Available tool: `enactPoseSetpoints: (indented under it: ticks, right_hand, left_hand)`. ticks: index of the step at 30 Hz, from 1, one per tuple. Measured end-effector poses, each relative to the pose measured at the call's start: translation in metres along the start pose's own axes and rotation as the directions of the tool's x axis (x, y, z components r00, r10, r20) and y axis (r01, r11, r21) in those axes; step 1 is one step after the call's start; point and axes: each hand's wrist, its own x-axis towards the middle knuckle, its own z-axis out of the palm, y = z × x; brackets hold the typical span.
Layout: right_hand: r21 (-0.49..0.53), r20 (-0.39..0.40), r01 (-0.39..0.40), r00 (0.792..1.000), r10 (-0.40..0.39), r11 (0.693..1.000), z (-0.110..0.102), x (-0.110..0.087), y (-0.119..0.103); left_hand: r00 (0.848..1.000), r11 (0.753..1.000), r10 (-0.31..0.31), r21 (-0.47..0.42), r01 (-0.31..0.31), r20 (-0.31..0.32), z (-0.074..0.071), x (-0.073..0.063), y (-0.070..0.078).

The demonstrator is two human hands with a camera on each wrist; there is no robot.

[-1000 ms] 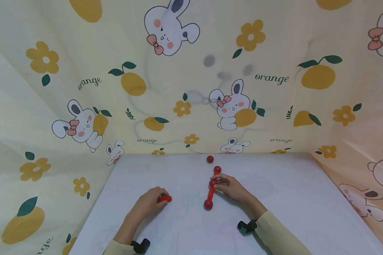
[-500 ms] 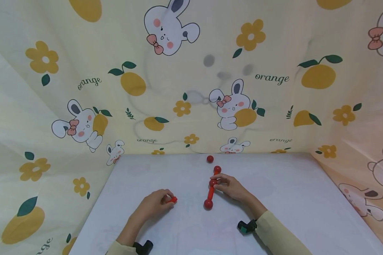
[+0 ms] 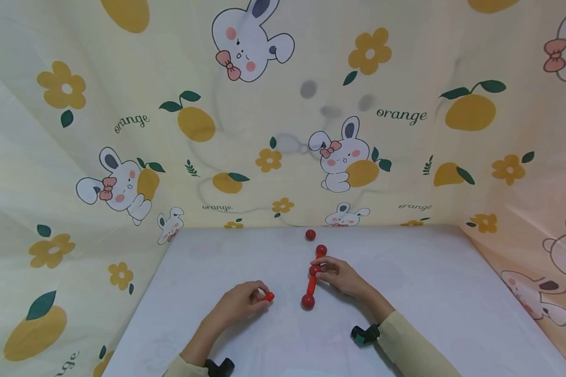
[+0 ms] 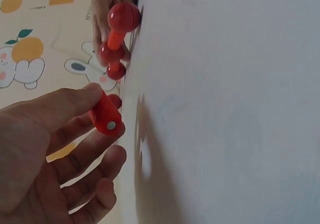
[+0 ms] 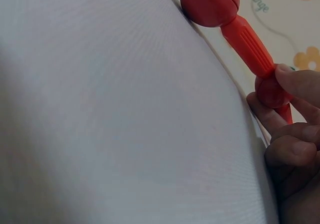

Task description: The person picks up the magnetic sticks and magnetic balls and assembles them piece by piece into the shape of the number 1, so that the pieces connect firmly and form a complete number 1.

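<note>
My left hand point(image 3: 239, 303) pinches a short red magnetic rod point(image 4: 106, 115) between thumb and fingertips; a small silvery dot shows on its near end. To its right, my right hand point(image 3: 344, 277) grips the middle ball point(image 5: 272, 91) of a red chain. That chain has three dark red balls joined by two bright red rods, and runs from near to far on the table. Its near ball point(image 3: 308, 301) and near rod point(image 5: 250, 43) stand free of the fingers. Fingers partly cover the far rod, beyond which sits the far ball point(image 3: 321, 250).
A loose red ball point(image 3: 310, 235) lies at the back of the white table point(image 3: 396, 256), beyond the chain. A cream curtain point(image 3: 283, 104) printed with rabbits and oranges rises along the back and sides. Each wrist wears a small black camera point(image 3: 364, 335).
My left hand has moved to the right with the rod, closer to the chain, and the rod's end has turned. The right hand and the chain have stayed in place.
</note>
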Motion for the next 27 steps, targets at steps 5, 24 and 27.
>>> enactPoseSetpoints:
  ticks: [5, 24, 27]
  right_hand:
    - [-0.001, -0.002, -0.001, 1.0, 0.001, 1.0, 0.0, 0.0, -0.001]
    - [0.0, -0.012, -0.021, 1.0, 0.021, 1.0, 0.001, -0.001, -0.002]
    - [0.0, -0.006, -0.01, 1.0, 0.01, 1.0, 0.001, -0.001, -0.002]
  left_hand:
    - [1.0, 1.0, -0.013, 0.0, 0.013, 0.01, 0.005, 0.003, 0.008]
    - [0.998, 0.998, -0.01, -0.057, 0.014, 0.063, 0.028, 0.005, 0.028]
    - [0.997, 0.997, -0.011, -0.077, 0.016, 0.074, 0.032, 0.005, 0.033]
